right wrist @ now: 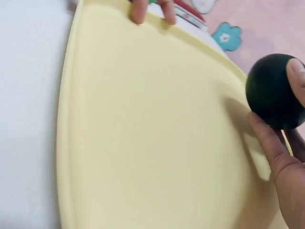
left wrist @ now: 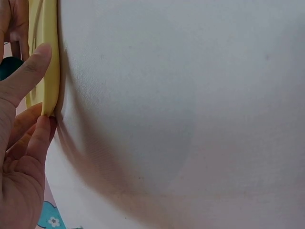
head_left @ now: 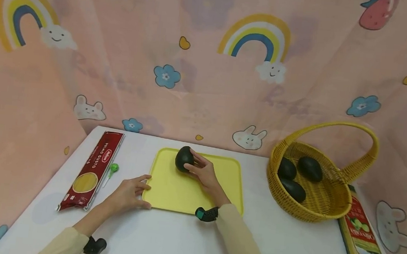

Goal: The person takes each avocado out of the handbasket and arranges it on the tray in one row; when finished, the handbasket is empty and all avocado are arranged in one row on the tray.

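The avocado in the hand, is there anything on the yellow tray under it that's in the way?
Nothing visible. The right hand holds the avocado at the far part of the yellow tray, and the tray's surface looks bare. The left hand only grips the tray's near left edge.

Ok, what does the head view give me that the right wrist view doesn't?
Only the head view shows the wicker basket with three more avocados, the two pasta packets, and the whole left hand gripping the tray's left edge. Only the right wrist view shows, close up, the right hand's fingers curled around the avocado near the tray's rim. Both show the yellow tray, that avocado, and the right hand on it.
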Tool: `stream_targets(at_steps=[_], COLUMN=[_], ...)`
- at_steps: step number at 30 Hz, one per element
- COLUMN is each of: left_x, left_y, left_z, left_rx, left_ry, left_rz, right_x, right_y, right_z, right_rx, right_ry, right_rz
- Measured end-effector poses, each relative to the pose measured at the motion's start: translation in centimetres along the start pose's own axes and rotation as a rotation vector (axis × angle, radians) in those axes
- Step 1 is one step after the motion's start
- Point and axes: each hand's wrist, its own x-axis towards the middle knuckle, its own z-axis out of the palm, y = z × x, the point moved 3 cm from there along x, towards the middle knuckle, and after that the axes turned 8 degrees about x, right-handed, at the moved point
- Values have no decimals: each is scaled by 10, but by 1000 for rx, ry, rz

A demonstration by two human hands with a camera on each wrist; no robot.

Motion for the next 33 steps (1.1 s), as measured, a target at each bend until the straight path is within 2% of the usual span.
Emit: stream_targets(at_steps=[7,13,19,25,33], left_x=[0,0,-2,1,2], left_y=[-3,-4,0,1,-2], left_z=[0,7,9,8,5], left_rx=[15,-20,-3,24,35], left_ry=[14,12,24,23,30], left_rz=[16,61,47,23,7], right_x=[17,24,31,37,40], right_y=[13,18,18,19,19], right_z=[27,37,50,59,63], right_rx=[-55,-122,-174,-159,-130], right_ry=[-17,24,41,60,27], right_rz=[-33,-67,-48,-42,-36])
